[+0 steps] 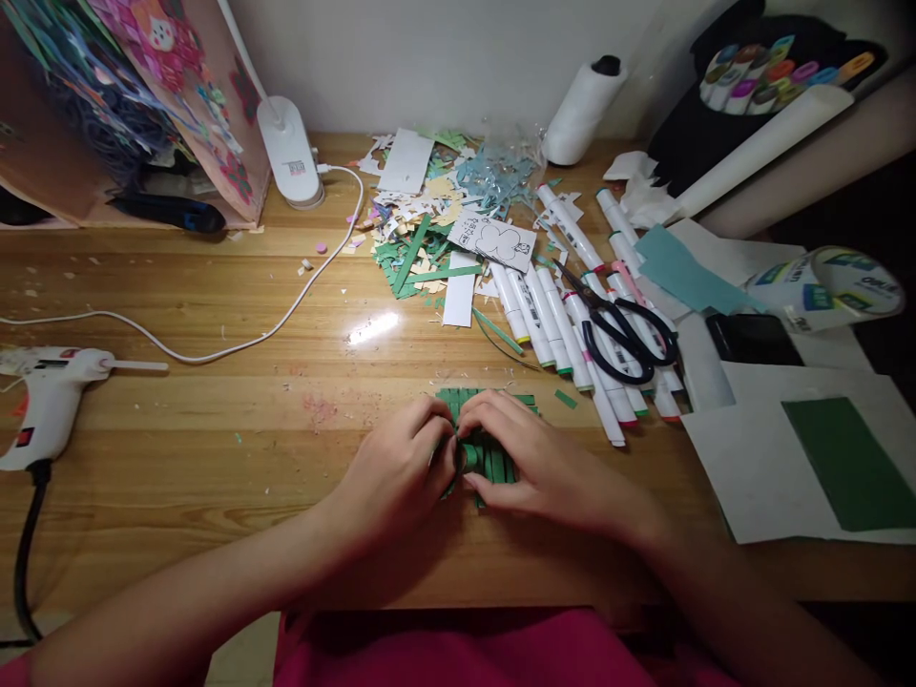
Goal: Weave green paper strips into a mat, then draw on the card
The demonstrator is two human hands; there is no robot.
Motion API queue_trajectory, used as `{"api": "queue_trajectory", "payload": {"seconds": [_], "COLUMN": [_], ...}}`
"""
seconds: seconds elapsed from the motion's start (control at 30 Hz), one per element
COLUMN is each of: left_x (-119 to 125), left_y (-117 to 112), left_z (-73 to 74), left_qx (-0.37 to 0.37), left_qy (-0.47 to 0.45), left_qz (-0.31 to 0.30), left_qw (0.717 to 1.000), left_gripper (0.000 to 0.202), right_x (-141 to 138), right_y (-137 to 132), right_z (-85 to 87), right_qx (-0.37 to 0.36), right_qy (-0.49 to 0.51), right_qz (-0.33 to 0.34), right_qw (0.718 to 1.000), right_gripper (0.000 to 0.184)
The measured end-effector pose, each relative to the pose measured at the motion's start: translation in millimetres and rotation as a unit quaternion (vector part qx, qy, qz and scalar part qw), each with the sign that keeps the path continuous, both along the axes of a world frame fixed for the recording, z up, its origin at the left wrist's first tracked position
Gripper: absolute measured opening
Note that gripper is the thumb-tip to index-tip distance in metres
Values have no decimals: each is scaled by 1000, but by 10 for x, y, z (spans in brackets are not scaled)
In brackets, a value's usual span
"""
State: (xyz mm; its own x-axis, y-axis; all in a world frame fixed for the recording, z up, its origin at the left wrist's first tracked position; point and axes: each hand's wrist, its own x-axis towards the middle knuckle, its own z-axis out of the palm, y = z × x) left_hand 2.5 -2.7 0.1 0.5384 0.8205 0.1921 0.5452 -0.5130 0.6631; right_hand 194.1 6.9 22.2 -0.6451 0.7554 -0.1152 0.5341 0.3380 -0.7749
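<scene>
A piece of green paper strips (pixel 499 464), laid side by side or woven, lies on the wooden desk near its front edge. My left hand (pixel 411 448) is closed at the left part of it, fingertips curled around the strips. From the right, my right hand (pixel 526 458) curves over the same piece, with thumb and fingers gripping at a curled strip in the middle. Both hands cover much of the paper, so how the strips are joined is partly hidden. A small loose green scrap (pixel 565 399) rests to the right of my hands.
White markers (pixel 565 329) and black-handled scissors (pixel 622 334) lie behind my right hand. Paper scraps (pixel 422 215) are heaped at the back. A hot glue gun (pixel 57 401) sits at left, a lamp base (pixel 293 157) behind. Green paper (pixel 848 463) lies on white sheets at right.
</scene>
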Motion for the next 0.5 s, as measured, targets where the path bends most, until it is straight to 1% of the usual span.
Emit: {"api": "queue_trajectory", "payload": {"seconds": [0.1, 0.17, 0.23, 0.3, 0.37, 0.5], "left_x": [-6, -10, -14, -17, -18, -12], "left_y": [8, 12, 15, 19, 23, 24], "left_z": [-1, -6, -12, -16, -18, -17], "left_qx": [-13, -17, -17, -18, -20, -20], "left_qy": [-5, -10, -13, -16, -18, -21], "left_qz": [-9, -11, -13, -16, -19, -19], "left_qw": [1000, 1000, 1000, 1000, 999, 999], "left_gripper": [15, 15, 15, 15, 15, 15], "right_x": [15, 39, 62, 70, 59, 15], "right_y": [18, 33, 43, 43, 33, 9], "right_z": [4, -3, -13, -25, -37, -49], "right_qx": [1, -2, -12, -15, -3, 9], "right_qy": [7, 9, 8, 2, -5, -12], "right_qz": [-16, -13, 9, 31, 30, 9], "right_qw": [1000, 1000, 1000, 999, 1000, 1000], "right_gripper": [15, 12, 17, 31, 39, 34]}}
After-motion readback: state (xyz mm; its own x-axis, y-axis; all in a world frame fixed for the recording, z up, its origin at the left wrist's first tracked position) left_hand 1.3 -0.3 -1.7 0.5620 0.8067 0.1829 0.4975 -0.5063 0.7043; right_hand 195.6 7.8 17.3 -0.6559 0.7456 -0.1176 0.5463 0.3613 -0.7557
